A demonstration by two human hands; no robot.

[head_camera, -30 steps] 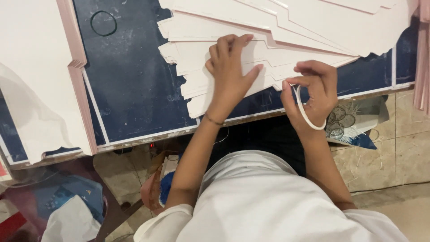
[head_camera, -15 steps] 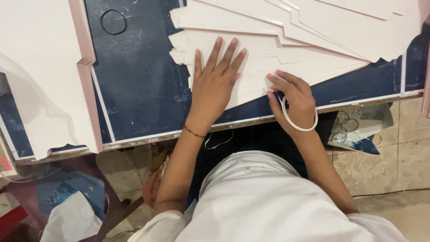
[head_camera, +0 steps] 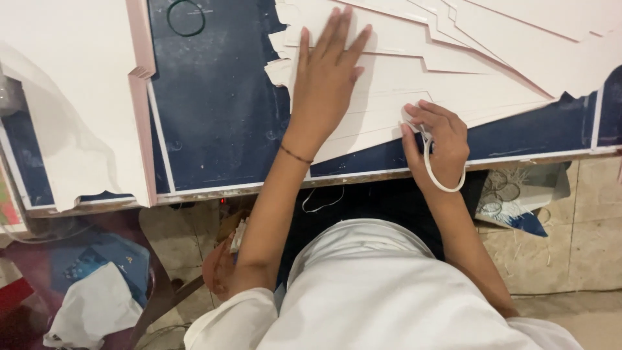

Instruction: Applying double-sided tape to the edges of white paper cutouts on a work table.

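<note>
The person's left hand [head_camera: 327, 78] lies flat and wide open on a fanned stack of big white cardboard sheets [head_camera: 414, 71]. All the fingers are spread out and press down on the top sheets. It grips nothing. A thin dark bracelet [head_camera: 295, 154] goes around that wrist.

The right hand [head_camera: 435, 142] is curled up at the near edge of the same stack. Its fingertips [head_camera: 409, 118] pinch the edge of a sheet, and a white rubber band [head_camera: 439, 170] hangs in a loop from this hand, down past the palm.

The stack sits on a dark blue desk [head_camera: 220, 116] with a pale edge, toward its right side. The sheets have stepped, cut corners and spread out like a fan.

On the left side of the desk lies another big white sheet with a pink edge [head_camera: 71, 97]. A dark green rubber band [head_camera: 186, 17] rests on the bare blue top, well apart from both hands.

Below the desk edge, near the right hand, there is a small pile of rubber bands [head_camera: 502, 191] on a lower ledge. On the floor at the left lies a crumpled white cloth [head_camera: 94, 308]. The person wears a white top [head_camera: 389, 291].
</note>
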